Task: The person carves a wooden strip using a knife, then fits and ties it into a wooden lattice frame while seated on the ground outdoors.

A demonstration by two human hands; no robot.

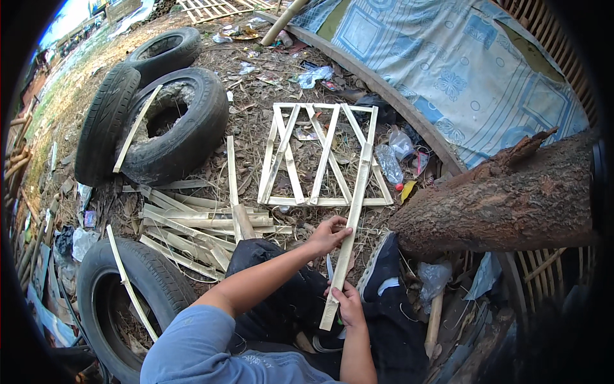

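Note:
A long, pale bamboo strip slants across my lap, its far end overlapping a flat bamboo frame on the ground. My left hand grips the strip near its middle. Closer to my body, my right hand is closed around its lower part, with the near end sticking out past the fingers. Beside the strip, by the right hand, shows a thin, light, blade-like thing; most of it is hidden, and I cannot tell what holds it. Crossed slats fill the frame in a zigzag.
Split bamboo pieces lie heaped left of my knees. Old tyres stand and lie at the left, one tyre close to my left arm. A thick log lies at the right, below a patterned blue sheet. Leaves and plastic litter the ground.

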